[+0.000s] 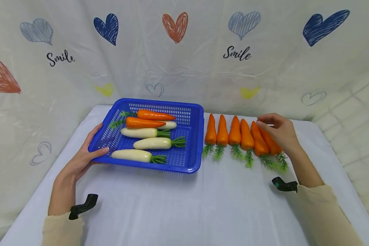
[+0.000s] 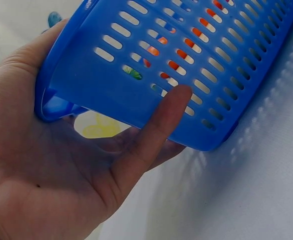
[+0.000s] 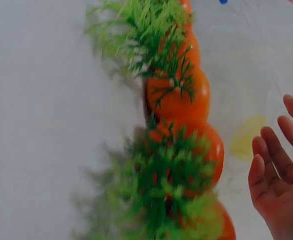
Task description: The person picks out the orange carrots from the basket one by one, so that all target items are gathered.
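Observation:
My left hand (image 1: 81,158) grips the near left corner of a blue plastic basket (image 1: 184,132), its thumb over the rim and other fingers against the outside and underside. In the left wrist view, the slotted basket wall (image 2: 131,75) tilts above the white cloth. Inside lie two orange carrots (image 1: 144,122) with green tops and several white radishes (image 1: 152,143). My right hand (image 1: 281,131) hovers by the tip of the rightmost carrot (image 1: 270,141) in a row of orange carrots (image 1: 234,131). The right wrist view shows its fingers (image 3: 281,165) loosely bent, with nothing between them.
The carrots stand side by side to the right of the basket, leafy tops (image 1: 237,152) toward me. A white cloth (image 1: 178,208) covers the table. Behind it hangs a pale curtain (image 1: 203,68) printed with hearts. A black wrist device (image 1: 84,205) sits on each forearm.

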`<state>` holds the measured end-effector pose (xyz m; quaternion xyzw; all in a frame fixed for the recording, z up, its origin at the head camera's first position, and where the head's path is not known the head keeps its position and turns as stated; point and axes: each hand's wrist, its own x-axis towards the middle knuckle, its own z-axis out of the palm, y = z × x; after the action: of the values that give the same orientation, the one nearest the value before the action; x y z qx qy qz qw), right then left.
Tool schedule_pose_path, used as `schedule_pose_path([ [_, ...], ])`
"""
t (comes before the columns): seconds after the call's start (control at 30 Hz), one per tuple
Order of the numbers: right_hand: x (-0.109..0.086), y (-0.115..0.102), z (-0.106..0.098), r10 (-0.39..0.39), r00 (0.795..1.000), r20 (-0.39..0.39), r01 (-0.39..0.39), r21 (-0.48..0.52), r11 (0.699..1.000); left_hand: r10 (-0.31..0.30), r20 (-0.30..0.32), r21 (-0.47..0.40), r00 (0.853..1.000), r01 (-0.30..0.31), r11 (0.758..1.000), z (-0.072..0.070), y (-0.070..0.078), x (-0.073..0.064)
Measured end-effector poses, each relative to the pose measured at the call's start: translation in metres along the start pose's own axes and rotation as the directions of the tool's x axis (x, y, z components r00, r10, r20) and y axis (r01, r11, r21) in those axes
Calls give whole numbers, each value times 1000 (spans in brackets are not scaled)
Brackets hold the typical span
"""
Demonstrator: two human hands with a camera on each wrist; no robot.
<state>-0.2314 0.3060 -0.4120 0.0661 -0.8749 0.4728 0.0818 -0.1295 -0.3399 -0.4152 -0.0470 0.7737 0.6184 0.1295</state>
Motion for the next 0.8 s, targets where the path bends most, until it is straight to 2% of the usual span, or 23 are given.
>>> schedule_pose_path([
  [0.43, 5, -33, 35, -72, 995, 74, 61, 140, 988, -4, -6, 2, 1000, 4, 1000, 1, 1, -1],
  [0.63, 8, -44, 55, -141, 982, 126, 112, 215, 970, -7, -2, 9, 1000, 7, 1000, 1, 0, -1],
  [0.8, 9, -54, 69, -153, 976, 156, 121, 195, 973, -4, -2, 9, 1000, 4, 1000, 1, -1, -1],
])
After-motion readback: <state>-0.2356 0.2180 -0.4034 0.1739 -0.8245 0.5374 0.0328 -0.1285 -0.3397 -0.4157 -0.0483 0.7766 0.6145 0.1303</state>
